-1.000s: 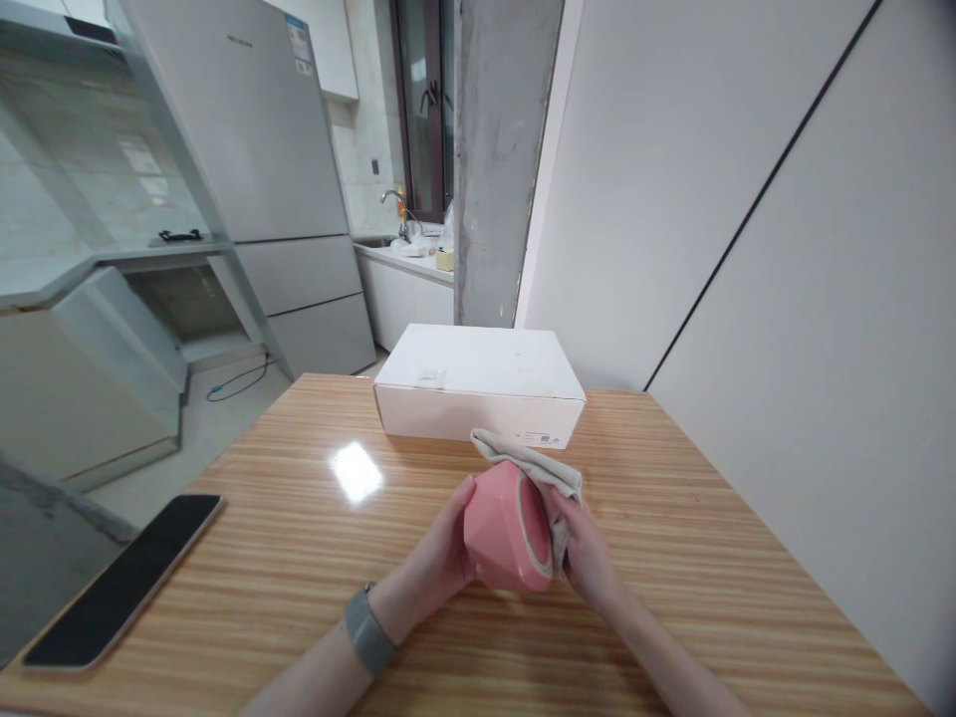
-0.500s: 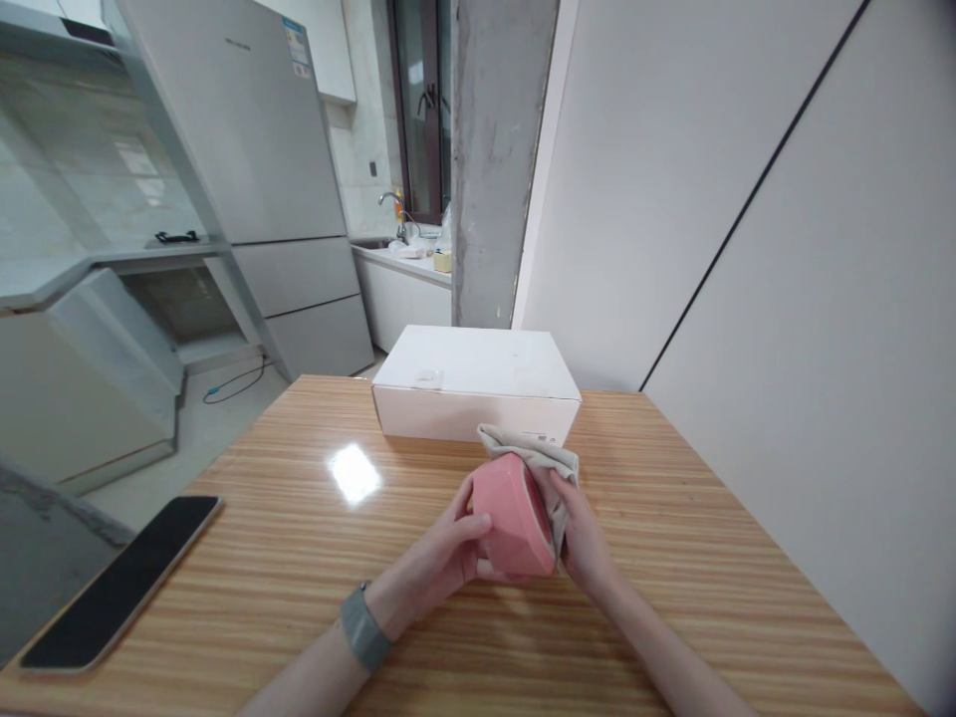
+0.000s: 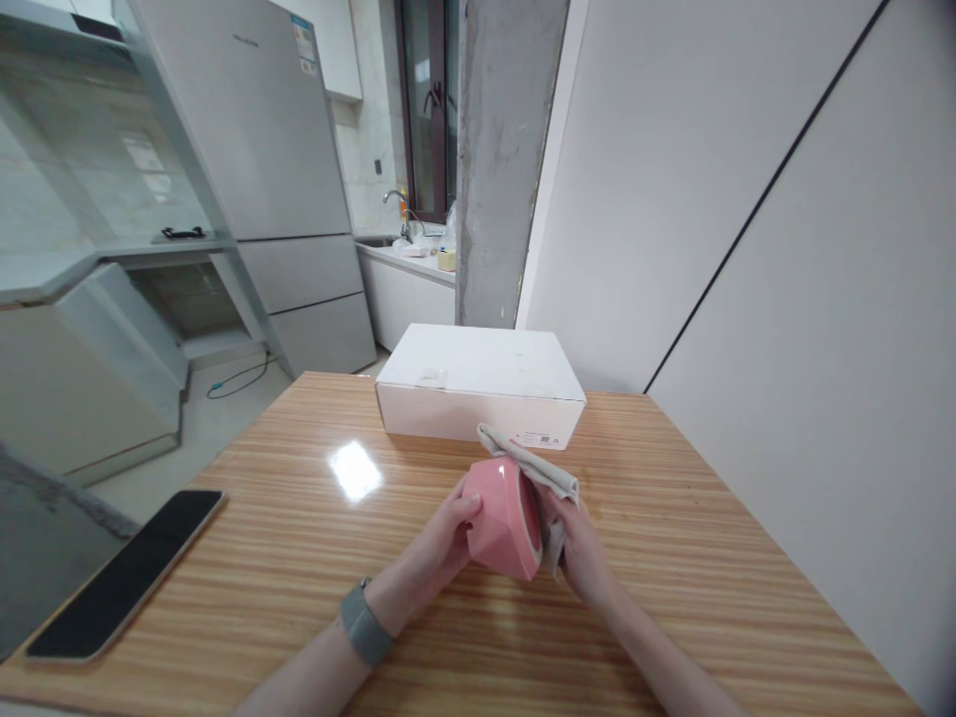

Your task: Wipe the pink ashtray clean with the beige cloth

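Above the striped wooden tabletop (image 3: 299, 558), in front of the white box (image 3: 478, 360), your left hand (image 3: 440, 543) is gripping the tilted pink vessel (image 3: 493, 528) while your right hand (image 3: 583, 546) is holding a grey cloth (image 3: 532, 464) at its pale-rimmed end, wiping apparently being unfinished, how much remains unclear.

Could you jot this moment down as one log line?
left hand: holds pink bowl | right hand: holds grey cloth beside pink bowl | table: white box beyond both hands

Head cam faces fwd/down, tbl (image 3: 276, 558) close.
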Action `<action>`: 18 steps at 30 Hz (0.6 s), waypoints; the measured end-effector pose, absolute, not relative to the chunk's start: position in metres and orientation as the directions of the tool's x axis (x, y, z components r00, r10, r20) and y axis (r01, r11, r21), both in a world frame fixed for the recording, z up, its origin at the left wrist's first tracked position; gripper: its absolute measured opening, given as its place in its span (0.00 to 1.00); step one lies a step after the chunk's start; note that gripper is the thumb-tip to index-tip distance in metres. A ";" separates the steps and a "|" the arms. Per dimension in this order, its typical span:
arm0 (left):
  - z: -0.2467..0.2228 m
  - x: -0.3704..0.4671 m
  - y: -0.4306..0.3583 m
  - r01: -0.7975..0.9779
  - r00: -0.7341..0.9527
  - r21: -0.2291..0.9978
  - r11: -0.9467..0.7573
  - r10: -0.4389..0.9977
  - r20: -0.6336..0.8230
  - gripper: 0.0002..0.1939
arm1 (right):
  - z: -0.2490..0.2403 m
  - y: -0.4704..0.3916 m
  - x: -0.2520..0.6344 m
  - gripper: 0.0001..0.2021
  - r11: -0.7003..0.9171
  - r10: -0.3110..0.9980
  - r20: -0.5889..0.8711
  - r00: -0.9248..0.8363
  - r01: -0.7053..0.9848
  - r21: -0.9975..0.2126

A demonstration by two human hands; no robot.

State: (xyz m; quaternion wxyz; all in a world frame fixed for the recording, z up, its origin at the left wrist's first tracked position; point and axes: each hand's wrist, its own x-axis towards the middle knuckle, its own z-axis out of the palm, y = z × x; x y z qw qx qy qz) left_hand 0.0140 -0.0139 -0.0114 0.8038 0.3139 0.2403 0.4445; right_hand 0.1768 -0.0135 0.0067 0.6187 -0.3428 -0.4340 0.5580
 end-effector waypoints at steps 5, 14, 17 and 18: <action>-0.006 0.016 -0.017 -0.569 0.458 0.726 0.386 0.882 -0.110 0.32 | 0.008 -0.016 0.176 0.19 0.177 0.975 0.216 -0.057 -0.391 -0.903; -0.012 0.014 -0.017 -0.576 0.446 0.721 0.385 0.887 -0.118 0.27 | 0.001 -0.020 0.178 0.19 0.246 0.941 0.310 -0.136 -0.355 -0.902; -0.011 0.014 -0.018 -0.573 0.479 0.714 0.403 0.871 -0.107 0.27 | -0.001 -0.019 0.179 0.19 0.247 0.944 0.306 -0.125 -0.347 -0.905; -0.009 0.014 -0.019 -0.569 0.484 0.715 0.405 0.868 -0.107 0.26 | -0.001 -0.019 0.179 0.19 0.246 0.945 0.304 -0.118 -0.353 -0.903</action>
